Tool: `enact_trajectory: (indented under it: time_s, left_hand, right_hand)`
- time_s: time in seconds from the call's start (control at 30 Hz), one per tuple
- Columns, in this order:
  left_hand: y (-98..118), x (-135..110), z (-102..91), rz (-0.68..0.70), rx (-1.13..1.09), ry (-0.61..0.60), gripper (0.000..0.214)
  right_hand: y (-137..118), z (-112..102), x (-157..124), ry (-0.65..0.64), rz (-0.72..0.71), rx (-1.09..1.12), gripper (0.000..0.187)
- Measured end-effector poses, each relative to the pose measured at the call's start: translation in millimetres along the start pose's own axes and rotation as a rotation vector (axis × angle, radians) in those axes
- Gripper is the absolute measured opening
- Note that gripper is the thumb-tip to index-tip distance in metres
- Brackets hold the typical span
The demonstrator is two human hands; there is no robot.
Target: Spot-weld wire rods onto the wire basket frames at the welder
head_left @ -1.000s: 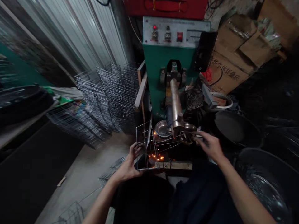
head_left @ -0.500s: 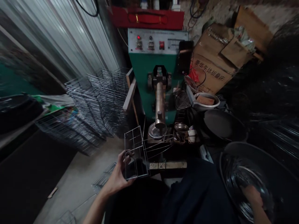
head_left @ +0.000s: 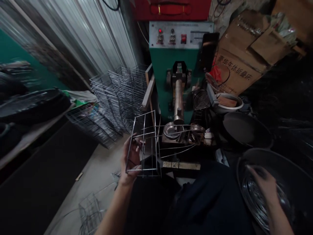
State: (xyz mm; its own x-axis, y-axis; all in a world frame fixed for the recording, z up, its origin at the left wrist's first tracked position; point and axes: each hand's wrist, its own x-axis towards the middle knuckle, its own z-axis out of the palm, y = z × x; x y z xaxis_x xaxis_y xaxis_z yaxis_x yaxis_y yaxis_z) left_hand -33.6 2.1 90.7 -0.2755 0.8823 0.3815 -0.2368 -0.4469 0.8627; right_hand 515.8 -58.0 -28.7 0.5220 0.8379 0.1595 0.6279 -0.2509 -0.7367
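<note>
On my left, my left hand [head_left: 130,160] grips a rectangular wire frame [head_left: 143,137], fingers curled through its bars, holding it up just left of the green spot welder [head_left: 173,58]. Further right, my right hand [head_left: 262,186] spreads over bright wire rings [head_left: 259,199] inside a dark round tub [head_left: 266,155]; I cannot tell whether it grips them.

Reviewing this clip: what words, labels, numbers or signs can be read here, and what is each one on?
"豪华午休折叠床", printed on the cardboard box.
Control panel of the green machine: small labels, too small to read.
Lower front of the green machine: small marking, too blurred to read.
</note>
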Motion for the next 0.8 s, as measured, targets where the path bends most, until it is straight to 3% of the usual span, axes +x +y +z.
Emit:
enact_trajectory:
  time_s: [0.1, 0.17, 0.23, 0.33, 0.47, 0.8]
  left_hand:
    - [8.8, 1.7, 10.2, 0.026, -0.026, 0.006, 0.090]
    - [13.8, 2.2, 13.5, 0.053, -0.045, -0.004, 0.092]
    - [17.9, 4.4, 15.4, 0.097, -0.061, -0.029, 0.094]
    - [22.7, 11.4, 17.3, 0.162, -0.096, -0.059, 0.095]
    - [28.1, 21.6, 20.1, 0.177, -0.150, -0.050, 0.099]
    - [42.1, 24.9, 29.6, 0.150, -0.157, 0.010, 0.087]
  right_hand:
    - [-117.9, 38.8, -16.5, -0.384, -0.302, 0.179, 0.036]
    - [-174.6, 70.1, -32.9, -0.450, -0.606, 0.185, 0.026]
    - [-208.1, 100.6, -45.0, -0.431, -0.855, 0.103, 0.027]
    - [-225.9, 137.7, -48.0, -0.352, -1.037, -0.100, 0.039]
    - [-227.7, 164.5, -37.1, -0.335, -1.108, -0.214, 0.046]
    - [-238.2, 169.1, -24.3, -0.326, -1.126, -0.060, 0.042]
